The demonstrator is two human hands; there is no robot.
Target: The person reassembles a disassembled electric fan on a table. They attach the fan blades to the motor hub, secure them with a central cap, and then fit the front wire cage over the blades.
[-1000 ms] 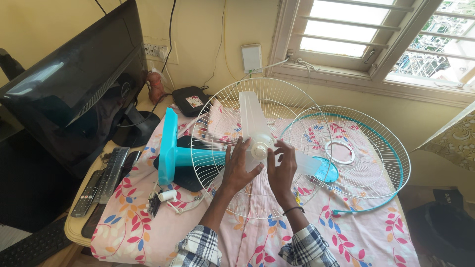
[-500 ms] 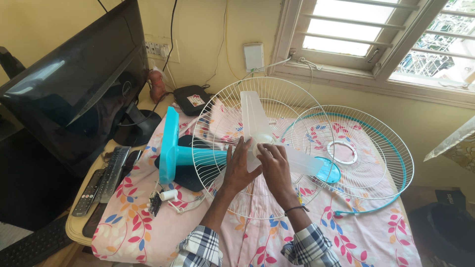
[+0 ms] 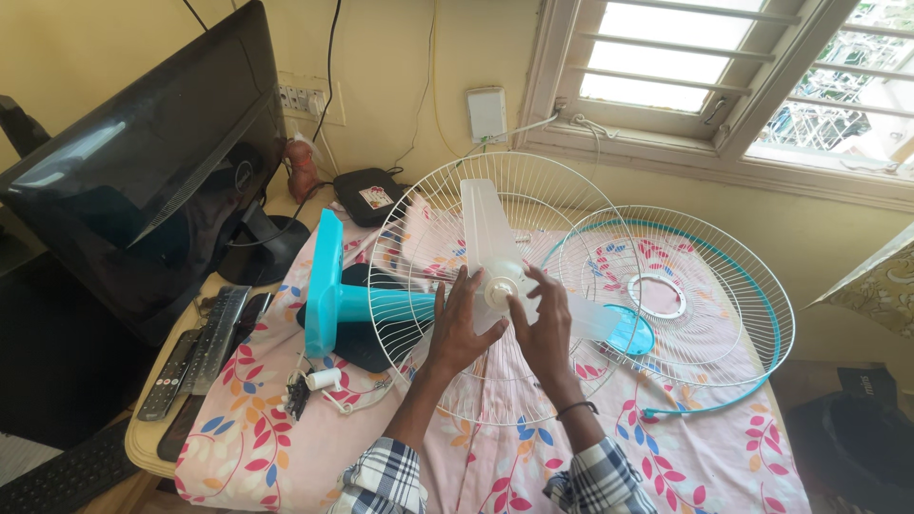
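We have the fan lying on its side on the bench [image 3: 286, 447], under a flowered cloth. Its rear grille [image 3: 428, 247] stands upright with the clear blade [image 3: 490, 238] seated inside it, while the loose front grille [image 3: 733, 314] lies flat to the right, holding only a blue cap [image 3: 633, 333]. Our left hand [image 3: 459, 324] and right hand [image 3: 545, 328] rest half-open, fingers curled around the blade's hub [image 3: 502, 283]; we judge this the blade-fitting step, calling for a steady grip at the hub.

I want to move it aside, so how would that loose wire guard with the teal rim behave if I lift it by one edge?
The loose guard is mostly thin wire and open gaps, so probably light. Wide and shallow, it may flex or sag. Its round teal rim could roll if stood on edge.
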